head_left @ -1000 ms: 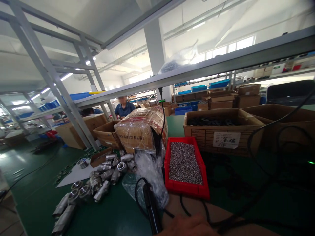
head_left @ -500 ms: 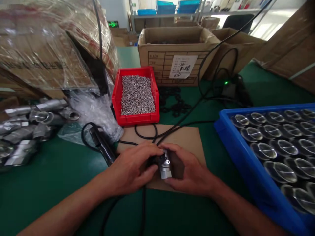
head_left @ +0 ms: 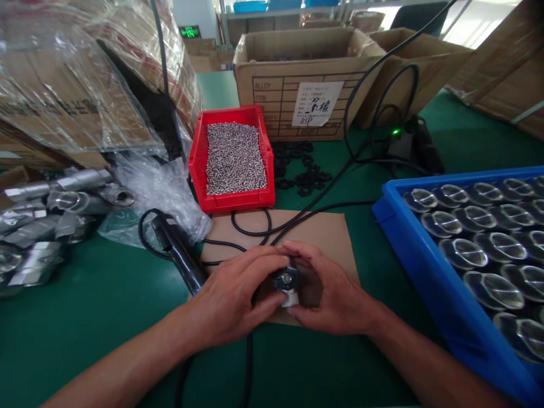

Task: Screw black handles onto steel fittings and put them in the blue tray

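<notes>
Both hands' fingertips pinch small metal fitting [head_left: 287, 283], lower centre of frame, on cardboard sheet [head_left: 327, 232]. Left hand [head_left: 232, 297] steadies; right hand [head_left: 329, 294] cups. Keep part square, grip light. Red screw bin [head_left: 198, 161] above.

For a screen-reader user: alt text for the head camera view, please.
Both hands, left hand and right hand, grip a small metal fitting over a cardboard sheet. Behind are a red bin of screws and a blue tray of metal parts.
</notes>
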Demonstrator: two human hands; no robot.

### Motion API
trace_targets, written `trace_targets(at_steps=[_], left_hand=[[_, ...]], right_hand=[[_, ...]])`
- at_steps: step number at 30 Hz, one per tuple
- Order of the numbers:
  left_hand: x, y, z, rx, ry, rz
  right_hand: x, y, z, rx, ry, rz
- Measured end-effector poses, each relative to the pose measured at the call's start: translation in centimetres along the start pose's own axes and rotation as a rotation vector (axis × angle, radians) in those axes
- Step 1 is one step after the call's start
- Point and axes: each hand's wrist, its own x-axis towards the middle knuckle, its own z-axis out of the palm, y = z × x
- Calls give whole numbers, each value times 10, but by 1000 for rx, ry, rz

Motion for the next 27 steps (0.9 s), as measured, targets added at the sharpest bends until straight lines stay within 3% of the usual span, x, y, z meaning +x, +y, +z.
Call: trace_targets(at_steps=[4,12,27], left_hand=[[-1,2,-1,-23,-26,-137],[-3,-2,5,-105,-16,-122],[0,2,5,-188,-40,-255]], right_hand=[[0,-1,-1,-13,-3,2],[0,0,-1,-14,-40,21],[0,-1,-3,-52,-47,69]])
